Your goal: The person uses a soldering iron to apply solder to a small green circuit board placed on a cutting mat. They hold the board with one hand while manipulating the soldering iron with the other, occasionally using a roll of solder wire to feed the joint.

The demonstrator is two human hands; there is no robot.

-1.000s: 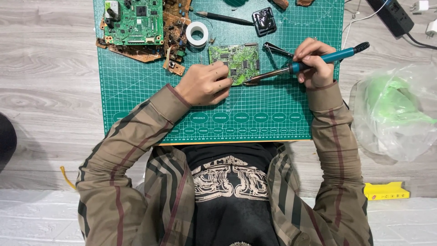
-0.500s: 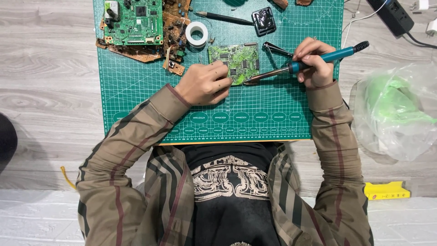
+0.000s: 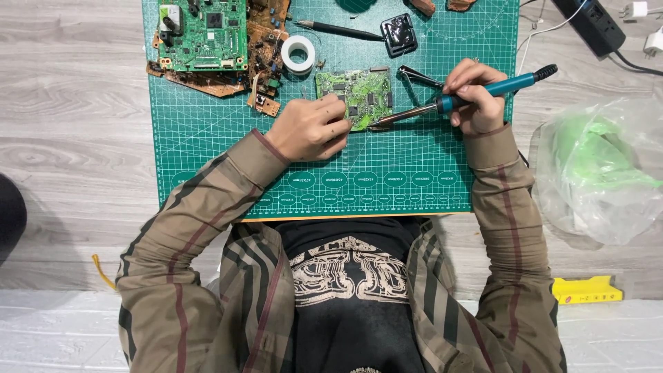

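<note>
A small green circuit board (image 3: 359,95) lies on a green cutting mat (image 3: 207,159). My left hand (image 3: 312,128) rests on the mat at the board's near-left corner, fingers curled against its edge. My right hand (image 3: 473,97) grips a soldering iron (image 3: 476,92) with a blue handle. Its metal tip touches the board's near-right edge. Black tweezers (image 3: 418,76) lie just beyond the iron's shaft.
A pile of green and brown circuit boards (image 3: 210,38) sits at the mat's far left, beside a white tape roll (image 3: 299,54). A black pen (image 3: 342,30) and a small black square holder (image 3: 399,34) lie farther back. A clear bag with green contents (image 3: 601,166) sits right; a power strip (image 3: 587,24) far right.
</note>
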